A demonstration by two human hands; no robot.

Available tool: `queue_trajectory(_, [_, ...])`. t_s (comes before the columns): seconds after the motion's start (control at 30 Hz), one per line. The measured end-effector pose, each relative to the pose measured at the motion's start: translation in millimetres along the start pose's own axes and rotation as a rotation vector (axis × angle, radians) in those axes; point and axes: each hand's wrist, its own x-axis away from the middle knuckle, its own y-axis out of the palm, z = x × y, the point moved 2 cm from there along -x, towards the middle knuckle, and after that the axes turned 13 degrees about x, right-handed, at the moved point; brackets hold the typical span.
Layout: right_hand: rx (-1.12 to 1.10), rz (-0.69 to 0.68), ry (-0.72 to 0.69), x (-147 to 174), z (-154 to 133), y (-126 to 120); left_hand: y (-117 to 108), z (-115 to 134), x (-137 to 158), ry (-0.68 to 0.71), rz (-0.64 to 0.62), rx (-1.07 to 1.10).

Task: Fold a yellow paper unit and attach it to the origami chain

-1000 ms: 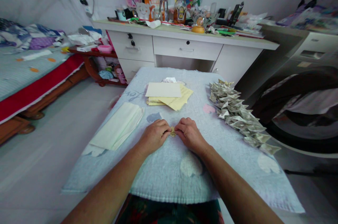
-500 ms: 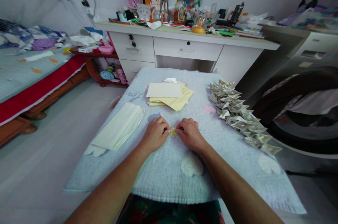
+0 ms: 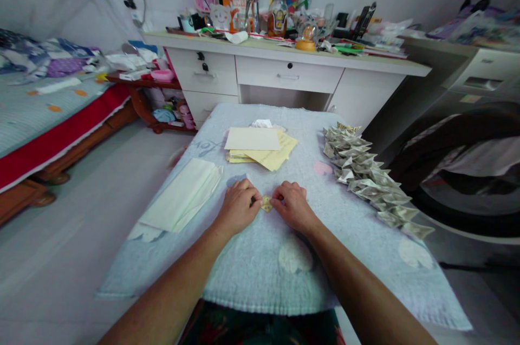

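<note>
Between my two hands, just above or on the cloth-covered table (image 3: pixel 244 274), is a small piece of folded yellowish paper (image 3: pixel 266 203). My left hand (image 3: pixel 240 205) pinches its left edge, fingers curled. The right edge is pinched by my right hand (image 3: pixel 293 205) in the same way. Parts of the paper are hidden behind the fingertips. Beyond the hands lies a stack of yellow paper sheets (image 3: pixel 273 158) with a white card (image 3: pixel 252 138) on top. To the right stands a long row of pointed folded paper pieces (image 3: pixel 365 174).
A folded pale-green paper bundle (image 3: pixel 182 193) lies on the table's left side, with crumpled white tissue (image 3: pixel 262 123) at the back. Behind stands a white desk (image 3: pixel 288 66) crowded with jars and bags. A bed (image 3: pixel 60 117) is at left, a washing machine (image 3: pixel 479 79) at right.
Almost nothing differs. Both hands keep their pinch on the small folded paper, with only a very slight shift of the fingers.
</note>
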Motion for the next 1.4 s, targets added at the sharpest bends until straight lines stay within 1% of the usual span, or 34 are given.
queue_trajectory(0.17, [0.039,-0.032,0.024,-3,-3,-2,-1,3,0,-0.083,0.026,-0.048])
queue_trajectory(0.33, [0.087,-0.026,0.041,-4,-4,-1,-1,2,2,-0.158,0.054,-0.071])
queue_trajectory(0.43, [0.111,-0.018,0.055,-3,-5,2,-1,1,3,-0.176,0.078,-0.077])
queue_trajectory(0.53, [0.129,0.003,0.075,-2,-5,4,-1,0,3,-0.189,0.07,-0.083])
queue_trajectory(0.7, [0.134,0.01,0.075,-1,-4,4,-4,0,2,-0.231,0.02,-0.078])
queue_trajectory(0.8, [0.123,0.018,0.072,-2,-4,3,-4,2,0,-0.219,0.024,-0.061])
queue_trajectory(1.0, [0.125,0.021,0.071,-1,-5,3,3,7,-2,-0.093,0.034,-0.087])
queue_trajectory(1.1, [0.105,0.008,0.057,-2,-3,1,6,7,-3,-0.099,0.018,-0.107])
queue_trajectory(1.27, [0.024,-0.074,0.043,-5,6,-3,6,7,-5,-0.122,0.007,-0.099])
queue_trajectory(1.4, [0.026,-0.07,0.049,-5,6,-3,5,7,-5,-0.112,0.008,-0.094])
